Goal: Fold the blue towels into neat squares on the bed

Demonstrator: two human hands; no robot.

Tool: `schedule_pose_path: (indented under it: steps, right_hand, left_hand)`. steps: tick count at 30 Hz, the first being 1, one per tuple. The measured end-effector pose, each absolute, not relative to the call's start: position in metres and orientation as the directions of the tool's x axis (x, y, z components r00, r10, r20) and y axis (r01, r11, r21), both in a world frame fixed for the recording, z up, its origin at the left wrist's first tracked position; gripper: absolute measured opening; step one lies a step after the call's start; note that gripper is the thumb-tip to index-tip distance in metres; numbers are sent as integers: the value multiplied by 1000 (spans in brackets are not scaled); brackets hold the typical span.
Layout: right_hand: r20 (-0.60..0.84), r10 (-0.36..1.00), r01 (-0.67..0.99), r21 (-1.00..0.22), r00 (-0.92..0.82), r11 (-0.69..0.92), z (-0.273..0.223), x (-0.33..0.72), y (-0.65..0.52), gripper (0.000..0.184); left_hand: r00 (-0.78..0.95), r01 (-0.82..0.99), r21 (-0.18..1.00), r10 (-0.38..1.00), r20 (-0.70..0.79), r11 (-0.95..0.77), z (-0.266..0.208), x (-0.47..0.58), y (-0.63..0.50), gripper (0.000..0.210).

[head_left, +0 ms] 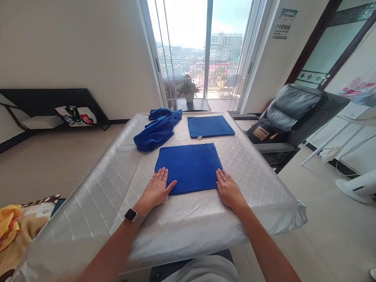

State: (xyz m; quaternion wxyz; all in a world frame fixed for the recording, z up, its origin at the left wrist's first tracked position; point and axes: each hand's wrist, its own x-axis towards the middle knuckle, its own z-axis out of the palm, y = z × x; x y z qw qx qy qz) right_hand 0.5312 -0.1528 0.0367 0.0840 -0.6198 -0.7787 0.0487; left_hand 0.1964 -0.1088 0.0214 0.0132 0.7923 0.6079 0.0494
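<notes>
A blue cloth (190, 167), spread as a flat rectangle, lies on the table right in front of me. My left hand (157, 185) rests flat on its left edge, fingers stretched out and thumb apart. At its right edge my right hand (228, 187) lies flat too, fingertips touching the cloth's border. Behind it is a second flat blue cloth (210, 126) with a small pale tag at its near edge. To the left of that one, a crumpled blue cloth (159, 129) sits in a heap. Neither hand grips anything.
A silvery quilted cover (94, 214) drapes over the table. Beyond the far edge a potted plant (188, 88) stands on a chair before the glass door. On the right is a grey armchair (298, 108) with a black bag; patterned blankets (21, 229) are at lower left.
</notes>
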Motion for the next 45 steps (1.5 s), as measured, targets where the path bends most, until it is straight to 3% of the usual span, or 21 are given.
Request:
schedule_pose_path:
  steps: [4, 9, 12, 18, 30, 45]
  right_hand:
    - [68, 969, 946, -212, -236, 245, 35, 532, -152, 59]
    - [34, 971, 949, -204, -238, 240, 35, 532, -151, 62]
    - [-4, 971, 953, -194, -238, 233, 37, 532, -151, 62]
    - [-57, 973, 960, -189, -223, 208, 38, 532, -151, 62]
    - [-59, 976, 961, -196, -211, 196, 36, 532, -150, 65]
    - [-57, 971, 968, -109, -233, 226, 46, 531, -153, 62]
  left_hand:
    - [390, 912, 91, 914, 115, -400, 32, 228, -114, 89]
    - [631, 747, 111, 752, 192, -655, 41, 317, -112, 79]
    - [681, 691, 149, 706, 193, -707, 39, 365, -104, 78]
    - [636, 732, 215, 761, 127, -647, 28, 374, -98, 80]
    - [296, 945, 143, 955, 19, -295, 17, 203, -132, 85]
    - [259, 951, 137, 956, 138, -277, 9, 194, -149, 83]
